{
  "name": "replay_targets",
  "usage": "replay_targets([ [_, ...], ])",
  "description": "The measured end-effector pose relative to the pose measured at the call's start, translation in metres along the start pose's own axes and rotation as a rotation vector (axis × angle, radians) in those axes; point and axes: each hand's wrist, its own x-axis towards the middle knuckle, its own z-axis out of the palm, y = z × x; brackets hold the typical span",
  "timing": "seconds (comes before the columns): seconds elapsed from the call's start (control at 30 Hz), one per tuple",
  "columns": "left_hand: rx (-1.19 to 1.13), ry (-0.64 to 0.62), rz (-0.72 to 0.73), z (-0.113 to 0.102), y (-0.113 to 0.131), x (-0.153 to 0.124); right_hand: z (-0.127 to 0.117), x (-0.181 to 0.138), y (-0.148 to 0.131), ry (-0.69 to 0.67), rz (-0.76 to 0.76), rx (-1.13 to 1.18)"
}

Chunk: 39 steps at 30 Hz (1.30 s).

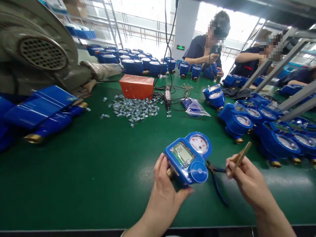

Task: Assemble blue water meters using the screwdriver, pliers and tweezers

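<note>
My left hand (164,191) is closed round a blue water meter (189,158) with a small screen and a round white dial, holding it just above the green table (98,171). My right hand (247,179) pinches a thin tan stick-like tool (242,154), its tip pointing up and to the right. A pair of blue-handled pliers (217,181) lies on the table between my hands.
Several blue meters (259,121) crowd the right side and the far end. A pile of small grey parts (134,108), an orange box (136,86), a corded tool (168,97) and a plastic bag (195,107) lie mid-table. Two people work at the far right. A grey blower (37,56) stands at left.
</note>
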Motion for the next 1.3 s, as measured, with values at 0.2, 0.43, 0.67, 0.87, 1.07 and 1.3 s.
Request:
replay_targets([
  [0.2, 0.049, 0.014, 0.037, -0.004, 0.005, -0.002, 0.077, -0.063, -0.041, 0.166, -0.017, 0.664],
  [0.43, -0.726, -0.351, -0.608, -0.033, 0.028, -0.026, 0.096, -0.063, -0.05, 0.418, -0.467, 0.38],
  [0.67, -1.731, -0.426, -0.937, -0.009, 0.035, -0.01, 0.096, -0.062, -0.048, 0.402, -0.421, 0.202],
  [0.87, -1.874, -0.476, -0.758, 0.001, 0.027, 0.001, 0.093, -0.061, -0.051, 0.426, -0.398, 0.098],
  [1.07, -1.93, -0.495, -0.73, 0.002, 0.023, -0.001, 0.095, -0.062, -0.053, 0.444, -0.318, 0.234],
  [1.3, -1.939, -0.518, -0.742, 0.003, 0.02, -0.003, 0.097, -0.058, -0.059, 0.461, -0.327, 0.252],
])
